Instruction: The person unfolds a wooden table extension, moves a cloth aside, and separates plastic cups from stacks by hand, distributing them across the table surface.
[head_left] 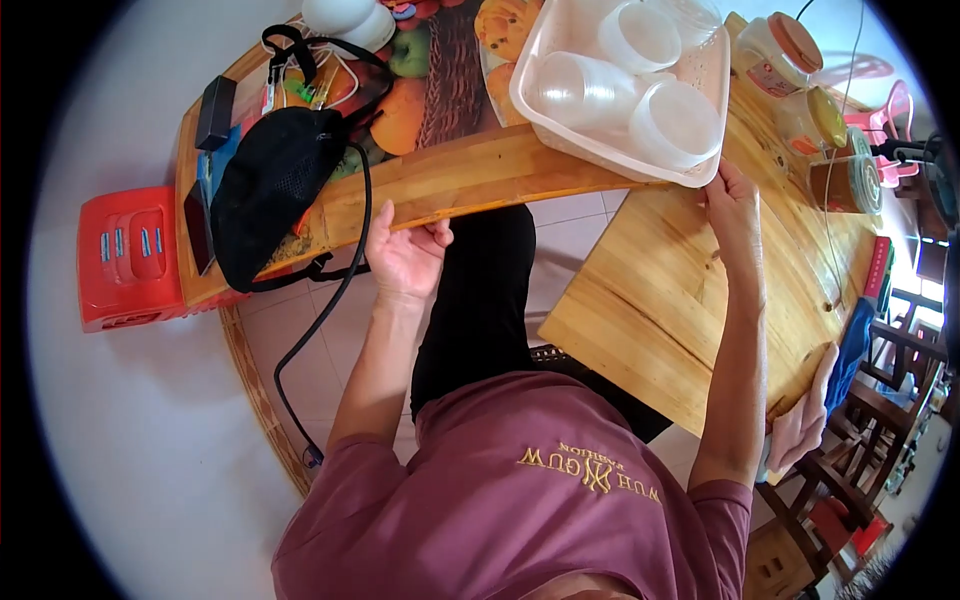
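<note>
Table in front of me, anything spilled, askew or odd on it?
I see no clear spill. The bag sags at the table's edge, its strap and a cable hanging past it, which looks untidy. In the tub, one stack of cups appears to lie on its side, so it looks tipped.

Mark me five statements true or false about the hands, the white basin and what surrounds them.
1. The right hand is at a corner of the white basin. True.

2. The basin is empty. False: clear plastic tubs sit in it.

3. The left hand is holding a tub. False: the left hand is palm up by the edge of the wooden table, with no tub in it.

4. Lidded jars are to the right of the basin. True.

5. The red container is on the person's right. False: the red container is on the left.
</note>
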